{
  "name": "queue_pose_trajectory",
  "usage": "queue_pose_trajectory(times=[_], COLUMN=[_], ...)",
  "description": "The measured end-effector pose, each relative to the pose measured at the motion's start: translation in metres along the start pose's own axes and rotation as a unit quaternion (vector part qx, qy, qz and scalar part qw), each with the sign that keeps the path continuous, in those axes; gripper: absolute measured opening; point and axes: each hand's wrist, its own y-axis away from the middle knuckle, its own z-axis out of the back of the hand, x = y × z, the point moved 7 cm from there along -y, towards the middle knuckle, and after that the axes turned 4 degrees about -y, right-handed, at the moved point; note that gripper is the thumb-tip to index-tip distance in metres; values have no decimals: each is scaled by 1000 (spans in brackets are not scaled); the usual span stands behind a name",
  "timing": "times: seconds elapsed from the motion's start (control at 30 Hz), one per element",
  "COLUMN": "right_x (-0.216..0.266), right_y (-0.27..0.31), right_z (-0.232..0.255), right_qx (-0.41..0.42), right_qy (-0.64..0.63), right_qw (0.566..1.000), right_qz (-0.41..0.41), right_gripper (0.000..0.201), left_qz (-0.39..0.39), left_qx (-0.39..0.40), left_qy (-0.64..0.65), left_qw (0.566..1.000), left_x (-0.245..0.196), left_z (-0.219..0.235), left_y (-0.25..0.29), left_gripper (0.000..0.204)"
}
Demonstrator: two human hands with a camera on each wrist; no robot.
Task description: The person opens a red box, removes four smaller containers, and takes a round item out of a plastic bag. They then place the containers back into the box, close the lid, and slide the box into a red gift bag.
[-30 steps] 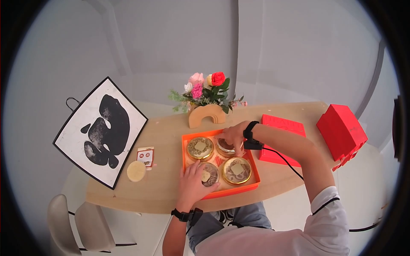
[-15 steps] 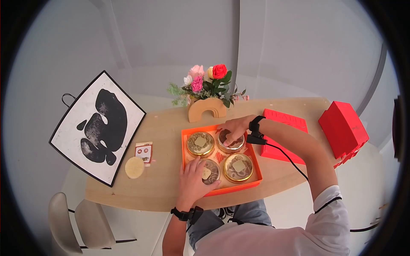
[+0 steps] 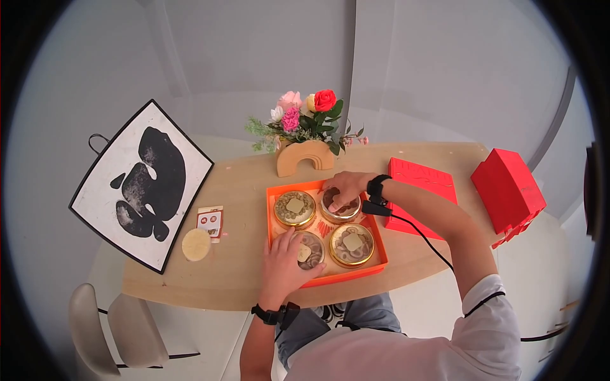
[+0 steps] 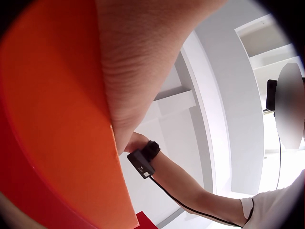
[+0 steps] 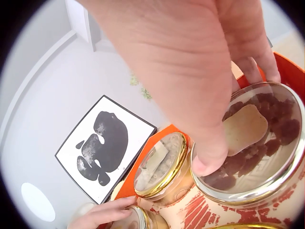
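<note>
The person's left hand [image 3: 284, 261] grips the round, clear-lidded jar [image 3: 313, 246] in the near-left corner of the square orange box [image 3: 351, 277], thumb and fingers spread around its edge. Beside it, in the box's near-right corner, stands a round gold-rimmed jar [image 3: 352, 245]. In the box's far-right corner the right hand [image 3: 346, 185] has its grip on a round silver-rimmed jar of dark brown pieces [image 5: 274, 124], thumb on the lid, fingers at the opposite rim; another round gold-rimmed jar with a squarish pale label [image 3: 295, 207] fills the far-left corner. The box rests on a pale wooden surface [image 3: 244, 209]. Left of the box lies a flat pale-yellow disc [image 3: 196, 245]; right of it, a flat red box [image 3: 420, 183]. Beyond the box stands a tan arch-shaped vase [image 3: 304, 152] of mixed flowers [image 3: 311, 114]
</note>
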Motion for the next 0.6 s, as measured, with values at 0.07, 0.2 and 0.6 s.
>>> queue_pose_trajectory(times=[0.07, 0.2, 0.6], right_x=[0, -4, -30], right_y=[0, 0, -13], right_z=[3, 8, 3], right_qx=[-10, -36, -84], right_qy=[-13, 29, 24], right_qw=[1000, 998, 991], right_qz=[9, -47, -105], right_gripper=[93, 91, 89], left_qz=[1, 6, 7], left_qx=[-3, 3, 2], left_qy=[0, -5, 7], left_qw=[1000, 1000, 1000], left_x=[-1, 0, 0], left_z=[3, 3, 2], left_y=[0, 0, 0], left_gripper=[88, 87, 88])
